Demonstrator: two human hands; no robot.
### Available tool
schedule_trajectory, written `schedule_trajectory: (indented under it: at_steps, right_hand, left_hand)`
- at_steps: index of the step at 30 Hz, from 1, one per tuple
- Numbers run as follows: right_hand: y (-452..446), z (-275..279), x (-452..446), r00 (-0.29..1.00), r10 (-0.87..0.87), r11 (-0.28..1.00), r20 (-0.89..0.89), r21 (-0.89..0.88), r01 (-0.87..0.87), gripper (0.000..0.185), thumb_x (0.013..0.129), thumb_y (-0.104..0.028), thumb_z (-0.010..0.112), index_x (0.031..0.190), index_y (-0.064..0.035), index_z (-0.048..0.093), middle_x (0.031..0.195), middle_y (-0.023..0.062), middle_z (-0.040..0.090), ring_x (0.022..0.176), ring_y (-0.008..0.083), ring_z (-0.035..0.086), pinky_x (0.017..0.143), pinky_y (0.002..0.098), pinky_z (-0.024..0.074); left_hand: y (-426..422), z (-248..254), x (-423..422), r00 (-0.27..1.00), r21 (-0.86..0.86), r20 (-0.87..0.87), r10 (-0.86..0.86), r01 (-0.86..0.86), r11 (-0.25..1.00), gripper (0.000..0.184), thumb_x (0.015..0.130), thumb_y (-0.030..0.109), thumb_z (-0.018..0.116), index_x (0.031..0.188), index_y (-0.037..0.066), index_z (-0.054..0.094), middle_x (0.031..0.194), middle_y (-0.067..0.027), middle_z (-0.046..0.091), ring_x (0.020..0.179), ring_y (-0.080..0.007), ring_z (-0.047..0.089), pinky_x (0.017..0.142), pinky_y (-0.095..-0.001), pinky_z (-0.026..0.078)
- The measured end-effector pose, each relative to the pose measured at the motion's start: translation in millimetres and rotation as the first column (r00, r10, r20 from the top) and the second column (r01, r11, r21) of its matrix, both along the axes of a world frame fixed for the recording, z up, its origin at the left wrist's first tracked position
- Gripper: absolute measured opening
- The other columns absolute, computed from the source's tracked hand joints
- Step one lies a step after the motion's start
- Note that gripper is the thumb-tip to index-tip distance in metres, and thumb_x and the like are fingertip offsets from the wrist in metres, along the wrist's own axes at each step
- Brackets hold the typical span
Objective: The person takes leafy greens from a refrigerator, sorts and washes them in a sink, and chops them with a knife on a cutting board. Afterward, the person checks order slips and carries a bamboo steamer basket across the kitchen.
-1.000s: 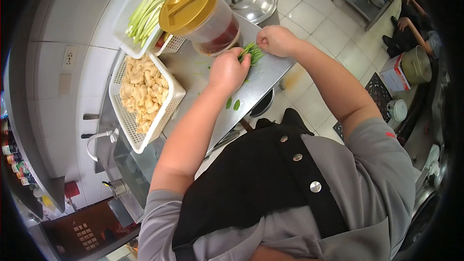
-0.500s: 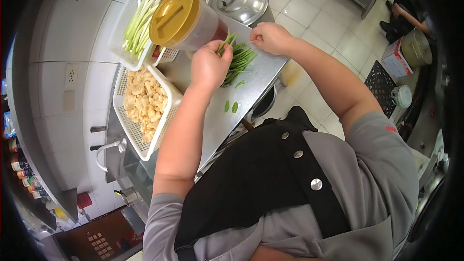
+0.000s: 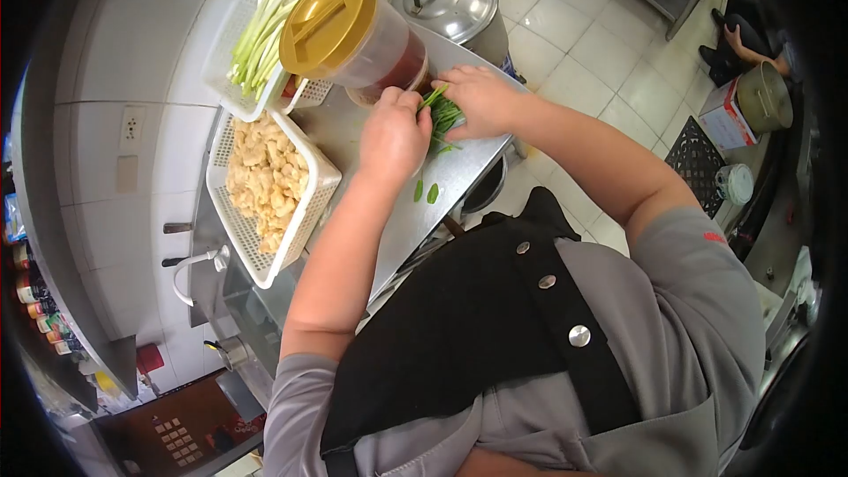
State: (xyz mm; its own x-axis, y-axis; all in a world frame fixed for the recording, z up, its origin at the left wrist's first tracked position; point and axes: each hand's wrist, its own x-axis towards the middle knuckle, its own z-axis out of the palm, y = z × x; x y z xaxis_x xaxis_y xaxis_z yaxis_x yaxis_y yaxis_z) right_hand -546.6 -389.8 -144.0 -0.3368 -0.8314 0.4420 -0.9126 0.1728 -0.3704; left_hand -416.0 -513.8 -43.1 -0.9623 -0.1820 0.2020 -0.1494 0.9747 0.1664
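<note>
A bunch of thin green stalks point(image 3: 445, 114) lies on the metal table point(image 3: 389, 238), between my two hands. My left hand point(image 3: 397, 134) is closed on the left side of the bunch, with stalks showing past its fingers. From the right, my right hand point(image 3: 480, 99) curls over the same bunch, fingers and thumb on either side of it. Two loose green leaf pieces point(image 3: 432, 193) rest on the table closer to me. Just behind my hands stands a clear pitcher point(image 3: 375, 53) with a gold lid and dark red contents.
At left, a white basket point(image 3: 320, 199) holds pale yellow chunks. Behind it, another white basket point(image 3: 216, 71) holds light green stalks point(image 3: 263, 40). A lidded steel pot point(image 3: 446, 4) stands beyond the table. A person point(image 3: 746, 26) is at the far right.
My right hand has come left and down onto the bunch, from a pinch above the table's right edge. My left hand has shifted slightly right and lower.
</note>
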Motion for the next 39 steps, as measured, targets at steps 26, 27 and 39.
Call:
schedule_trajectory:
  at_steps: [26, 27, 39]
  right_hand:
    - [-7, 7, -7, 0.999, 0.048, 0.98, -0.005, 0.192, -0.046, 0.027, 0.076, -0.032, 0.072, 0.089, -0.0086, 0.074, 0.098, 0.0126, 0.066, 0.103, 0.0327, 0.061, 0.087, 0.0452, 0.0499]
    - [-8, 2, -7, 0.999, 0.048, 0.983, -0.011, 0.176, -0.045, 0.025, 0.075, -0.031, 0.072, 0.088, -0.0089, 0.074, 0.098, 0.0123, 0.066, 0.103, 0.0326, 0.061, 0.087, 0.0453, 0.0499]
    - [-5, -15, -6, 0.998, 0.03, 0.99, 0.059, 0.135, -0.037, 0.017, 0.072, -0.02, 0.072, 0.085, -0.0101, 0.072, 0.099, 0.0088, 0.064, 0.102, 0.03, 0.06, 0.086, 0.0437, 0.049]
  left_hand:
    - [-1, -47, 6, 0.995, -0.203, 0.066, -0.08, 0.092, 0.975, 0.027, 0.09, 0.018, 0.062, 0.113, 0.005, 0.059, 0.109, -0.0143, 0.066, 0.107, -0.0318, 0.059, 0.089, -0.0468, 0.047]
    - [2, -48, 8, 0.995, -0.182, 0.045, -0.089, 0.096, 0.979, 0.035, 0.089, 0.02, 0.062, 0.12, 0.004, 0.057, 0.113, -0.0161, 0.064, 0.11, -0.0327, 0.058, 0.091, -0.047, 0.046]
    - [-20, -46, 5, 0.944, 0.082, 0.23, -0.236, 0.223, 0.971, 0.076, 0.083, 0.021, 0.07, 0.147, -0.002, 0.036, 0.136, -0.0227, 0.053, 0.126, -0.036, 0.05, 0.108, -0.042, 0.039]
